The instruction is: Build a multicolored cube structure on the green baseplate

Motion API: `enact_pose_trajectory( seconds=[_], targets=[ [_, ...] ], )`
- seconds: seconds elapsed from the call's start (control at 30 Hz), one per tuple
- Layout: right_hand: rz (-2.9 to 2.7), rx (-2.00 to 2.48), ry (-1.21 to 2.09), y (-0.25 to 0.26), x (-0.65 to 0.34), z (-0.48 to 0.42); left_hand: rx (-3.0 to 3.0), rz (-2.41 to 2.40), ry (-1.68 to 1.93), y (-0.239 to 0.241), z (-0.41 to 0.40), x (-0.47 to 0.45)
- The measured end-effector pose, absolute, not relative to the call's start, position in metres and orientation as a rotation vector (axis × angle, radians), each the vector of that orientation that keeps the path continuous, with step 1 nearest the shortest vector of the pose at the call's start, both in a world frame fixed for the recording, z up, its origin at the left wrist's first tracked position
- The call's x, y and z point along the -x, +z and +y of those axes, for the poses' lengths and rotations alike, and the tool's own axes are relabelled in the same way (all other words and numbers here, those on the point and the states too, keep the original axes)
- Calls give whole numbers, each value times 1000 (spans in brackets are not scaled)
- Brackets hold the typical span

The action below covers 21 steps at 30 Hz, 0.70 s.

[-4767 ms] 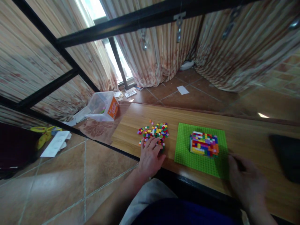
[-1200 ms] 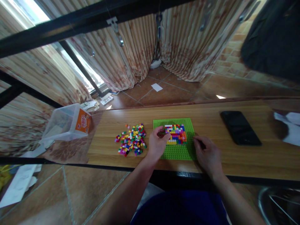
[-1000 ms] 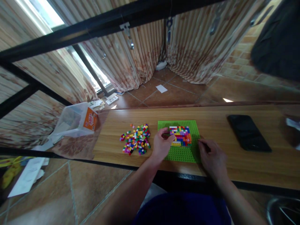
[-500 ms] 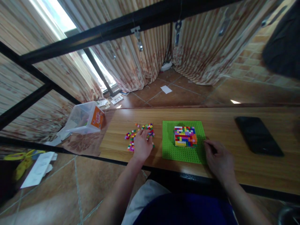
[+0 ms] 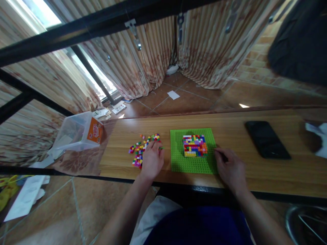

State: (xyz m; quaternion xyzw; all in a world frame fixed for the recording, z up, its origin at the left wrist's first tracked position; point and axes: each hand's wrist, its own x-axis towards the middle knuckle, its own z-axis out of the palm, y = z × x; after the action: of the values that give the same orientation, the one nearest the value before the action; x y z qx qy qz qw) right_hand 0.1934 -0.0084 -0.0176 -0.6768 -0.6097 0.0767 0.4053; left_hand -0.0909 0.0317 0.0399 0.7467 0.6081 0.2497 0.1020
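My left hand (image 5: 152, 160) is over the right side of a pile of small coloured toy bricks (image 5: 138, 158), its fingers curled down and drawn together. A bit of green shows by its fingertips; what they grip, if anything, is too small to make out. To the right, a green baseplate (image 5: 176, 165) lies flat on the table, bearing a compact block of multicoloured bricks (image 5: 194, 146). My right hand (image 5: 231, 168) rests at the baseplate's right edge, with thumb and forefinger pinched together. Whatever is between those fingers is hidden.
The wooden table (image 5: 230, 131) also carries a black phone-like slab (image 5: 267, 139) on the right. Crumpled white material (image 5: 318, 136) is at the far right. Beyond the table's left end stands a clear plastic bin (image 5: 73, 131) with an orange label. A black metal bar (image 5: 107, 25) crosses overhead.
The whole view has shifted, bringing the table's right end further into sight. My left hand has drawn slightly back at the pile's right side. My right hand stays by the baseplate's edge.
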Motion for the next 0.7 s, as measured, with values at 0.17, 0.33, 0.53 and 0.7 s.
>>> enact_pose_trajectory(
  seconds=[0.17,0.33,0.53,0.7],
  targets=[
    [-1543,1703,178,-18,-194,-8,-2049,1551,797,45,31,59],
    [-1551,1694,164,-18,-194,-7,-1943,1458,907,41,33,39],
    [-1548,1704,161,-17,-193,-8,-1832,1481,987,38,30,28],
    [-1524,1718,204,-17,-193,-8,-1779,1489,1010,39,27,21]
  ],
)
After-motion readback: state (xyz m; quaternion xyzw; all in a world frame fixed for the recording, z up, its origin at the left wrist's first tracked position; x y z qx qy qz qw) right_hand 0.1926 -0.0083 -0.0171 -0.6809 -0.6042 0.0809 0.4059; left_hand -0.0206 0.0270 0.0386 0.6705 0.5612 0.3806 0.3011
